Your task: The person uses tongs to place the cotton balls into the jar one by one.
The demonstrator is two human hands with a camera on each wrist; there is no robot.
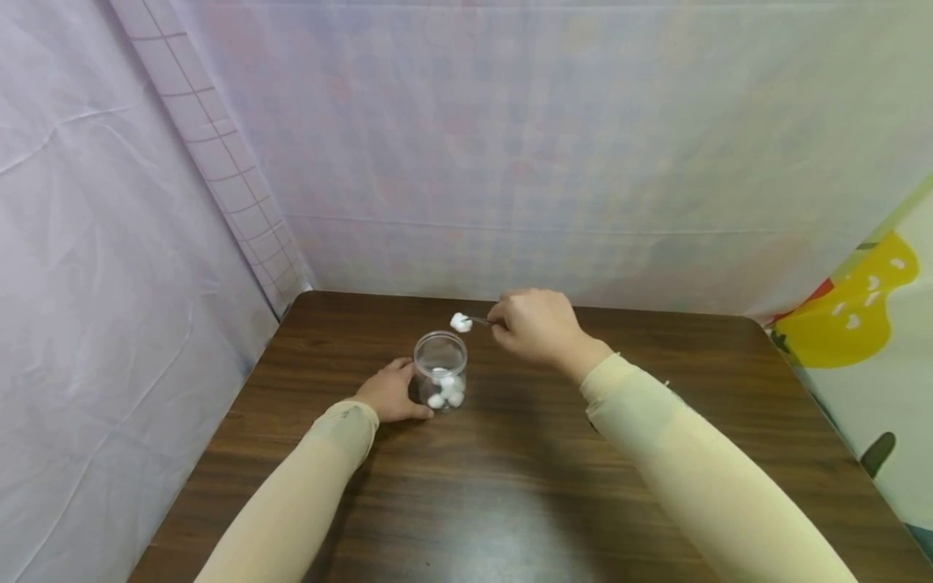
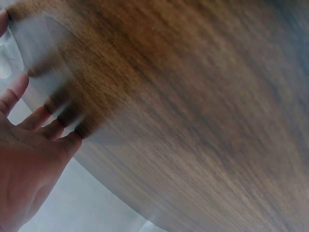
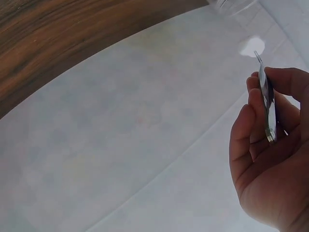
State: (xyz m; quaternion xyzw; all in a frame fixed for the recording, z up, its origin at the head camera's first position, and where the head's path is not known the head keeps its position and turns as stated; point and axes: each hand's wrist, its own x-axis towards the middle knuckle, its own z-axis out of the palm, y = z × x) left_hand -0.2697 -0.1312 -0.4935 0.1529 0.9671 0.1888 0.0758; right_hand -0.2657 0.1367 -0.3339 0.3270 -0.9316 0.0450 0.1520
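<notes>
A clear plastic jar (image 1: pixel 440 350) with several cotton balls (image 1: pixel 447 389) in its lower part stands upright on the brown wooden table (image 1: pixel 466 486). My left hand (image 1: pixel 391 393) holds the jar low on its left side, thumb in front and fingers behind. In the left wrist view the jar (image 2: pixel 10 50) shows only at the edge. Above and behind the jar's rim, my right hand (image 1: pixel 538 325) grips metal tweezers (image 3: pixel 268 104). A white cotton ball (image 3: pixel 252 46) is at the tweezers' tips, apart from the jar.
A pale checked curtain (image 1: pixel 510 162) hangs behind the table's far edge, and a white sheet (image 1: pixel 95 283) hangs on the left. To the right is a cloth with a yellow printed shape (image 1: pixel 845 324).
</notes>
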